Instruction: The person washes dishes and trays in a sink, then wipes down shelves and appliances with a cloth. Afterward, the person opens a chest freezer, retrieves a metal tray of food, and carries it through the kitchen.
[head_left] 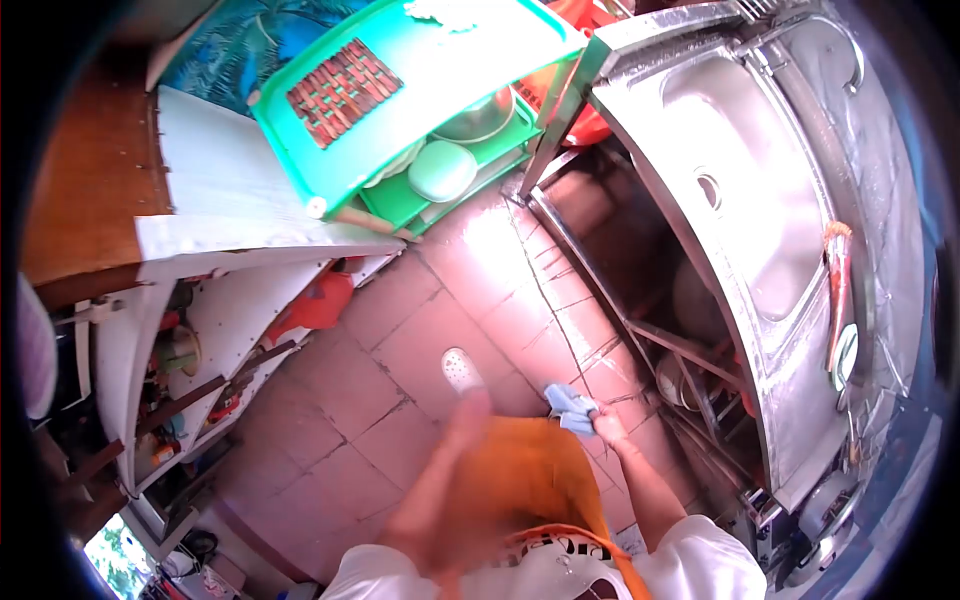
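Observation:
My right hand (608,426) is closed around a light blue cloth (571,408), which hangs bunched over the tiled floor, left of the metal sink stand. My left hand (474,408) is smeared by motion in front of the orange apron (525,460), so its fingers cannot be made out. Just beyond it a white clog (460,369) shows on the floor.
At the right stands a metal sink (740,150) with a brush (838,290) on its edge. A green rack (330,180) holding a woven mat (345,92) and bowls is ahead. White open shelves (240,290) line the left, beside reddish floor tiles (400,350).

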